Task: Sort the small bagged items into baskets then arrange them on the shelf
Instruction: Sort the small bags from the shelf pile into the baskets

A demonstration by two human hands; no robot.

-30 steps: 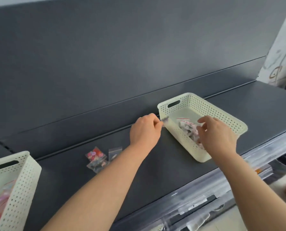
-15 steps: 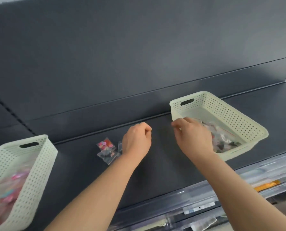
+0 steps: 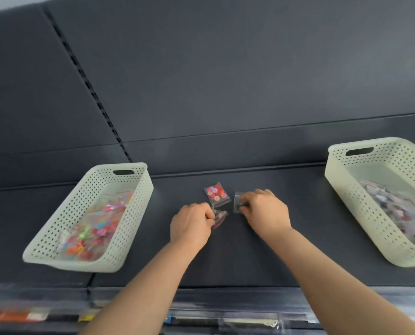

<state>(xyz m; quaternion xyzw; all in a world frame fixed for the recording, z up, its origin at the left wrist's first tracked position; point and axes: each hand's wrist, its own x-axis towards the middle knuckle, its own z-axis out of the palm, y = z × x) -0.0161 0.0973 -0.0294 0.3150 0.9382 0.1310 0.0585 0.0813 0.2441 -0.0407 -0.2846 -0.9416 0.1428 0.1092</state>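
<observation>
Grey shelf (image 3: 298,226), mid-sort.
My left hand (image 3: 192,226) pinches the reddish bag (image 3: 220,217), right hand (image 3: 265,213) the grey bag (image 3: 237,201) (one per side, likely).

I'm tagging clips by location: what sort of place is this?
Probably a shop: dark display shelf with a slotted back panel, a label strip along its front edge, and baskets of small bagged items.

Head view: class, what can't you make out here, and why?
Head view only:
Right basket: far side cut off by the right frame edge.
Grey bag: contents covered by the right hand.
Clear bag in the left hand: contents blurred, too small.
Shelf-edge labels: blurred, unreadable.
</observation>
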